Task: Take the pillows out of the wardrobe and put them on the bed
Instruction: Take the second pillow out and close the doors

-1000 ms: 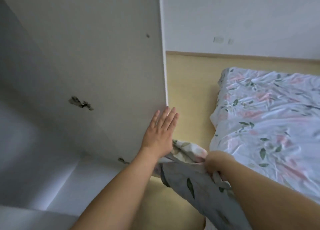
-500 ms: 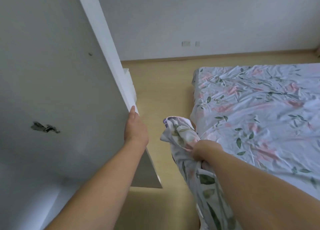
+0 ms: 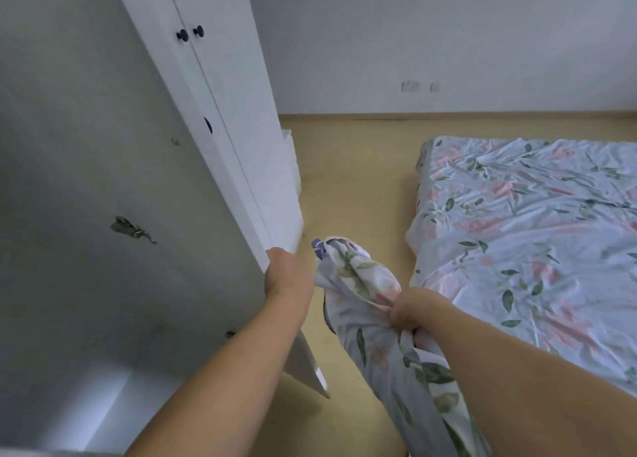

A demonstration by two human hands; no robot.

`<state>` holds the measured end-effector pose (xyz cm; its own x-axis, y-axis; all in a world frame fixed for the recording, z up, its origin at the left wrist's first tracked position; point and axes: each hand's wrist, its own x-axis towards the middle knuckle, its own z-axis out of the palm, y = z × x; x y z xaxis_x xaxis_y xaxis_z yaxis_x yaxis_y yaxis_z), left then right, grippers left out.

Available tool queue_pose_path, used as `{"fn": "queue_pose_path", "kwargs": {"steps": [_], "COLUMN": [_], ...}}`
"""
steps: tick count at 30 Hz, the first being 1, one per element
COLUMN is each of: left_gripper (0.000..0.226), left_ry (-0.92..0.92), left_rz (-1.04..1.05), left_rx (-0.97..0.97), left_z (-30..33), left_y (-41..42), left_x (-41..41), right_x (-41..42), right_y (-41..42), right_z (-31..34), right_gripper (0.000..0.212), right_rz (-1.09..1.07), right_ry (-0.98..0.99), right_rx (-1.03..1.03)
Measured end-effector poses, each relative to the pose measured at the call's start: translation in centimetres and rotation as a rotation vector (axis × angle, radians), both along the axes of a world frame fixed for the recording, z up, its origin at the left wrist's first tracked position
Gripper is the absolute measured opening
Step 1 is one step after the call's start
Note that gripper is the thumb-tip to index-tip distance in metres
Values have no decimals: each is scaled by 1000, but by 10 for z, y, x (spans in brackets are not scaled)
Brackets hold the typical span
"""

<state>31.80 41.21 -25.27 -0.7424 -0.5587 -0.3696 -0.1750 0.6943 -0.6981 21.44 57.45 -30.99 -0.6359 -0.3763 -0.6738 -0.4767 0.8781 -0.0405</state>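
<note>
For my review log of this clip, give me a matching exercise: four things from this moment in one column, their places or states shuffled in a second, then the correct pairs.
Things:
1. left hand
2. right hand
3. bed
4. black knobs

States:
A. covered by a floral sheet, no pillow on the visible part
B. closed on the edge of the open wardrobe door
C. side by side on the closed white doors
D. grip bunched around the floral pillow, which hangs over the floor

Pairs: 1-B, 2-D, 3-A, 4-C
</note>
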Motion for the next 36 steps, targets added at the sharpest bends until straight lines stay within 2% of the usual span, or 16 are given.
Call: {"fn": "queue_pose_path", "kwargs": {"steps": [2,4,5,6,7,8,10,16,19,23,28,31,36], "left_gripper": [42,79,78,60,44,42,48,62,66,70,73,72,63], "left_ry": [-27,39,4,-43,7,98,252,362,342,327,428,422,430], "left_rz": [-22,-11,-18,-73,92,238,363,383,385,465,639,602,569], "left_rx": [27,89,85,70,54,54,80,33,-54,-127,-200,-196,-153], "left_z": [-12,-28,-30,-32,-34,-36,-38,-42,-46,-52,-42,-40,-40], "left_y": [-5,-6,-7,-5,-5,-5,-15,-45,-65,-90,-104,-109,-120], "left_x": [12,29,36,43,49,56,71,131,178,242,307,326,333], "right_x": [4,10,13,16,20,23,31,64,87,117,161,189,212], "right_y": [-6,-11,-16,-20,-24,-28,-42,-78,-99,-121,-154,-172,-191], "right_z": [-1,-2,-4,-6,-8,-9,-13,-5,4,6,10,12,8], "right_gripper": [49,45,42,40,37,35,28,21,34,29,42,42,36], "right_rz": [37,66,84,100,117,139,209,380,517,601,800,930,1000], "right_ry": [-6,-8,-10,-13,-18,-19,-19,-59,-136,-171,-153,-123,-51], "right_rx": [12,17,21,26,32,37,55,104,169,164,211,207,157]}}
